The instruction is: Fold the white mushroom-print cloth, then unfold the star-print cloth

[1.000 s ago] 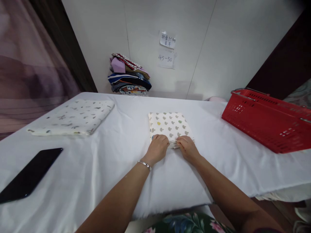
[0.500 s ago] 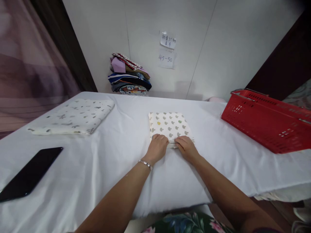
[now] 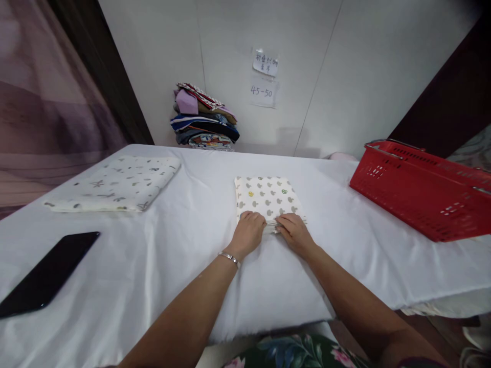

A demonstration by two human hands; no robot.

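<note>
The left hand point(image 3: 249, 234) and the right hand point(image 3: 295, 233) hold the near edge of a folded cloth point(image 3: 267, 197), which lies on a white tablecloth point(image 3: 187, 245) between a patterned fabric point(image 3: 118, 186) and a red basket point(image 3: 414, 197).

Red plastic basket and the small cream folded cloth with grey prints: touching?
Apart: the head view shows white tablecloth lying between the folded cloth and the red basket.

The centre cloth point(image 3: 267, 195) is displaying repeating grey motifs with yellow and green accents on cream. The basket point(image 3: 414, 197) is showing red.
</note>
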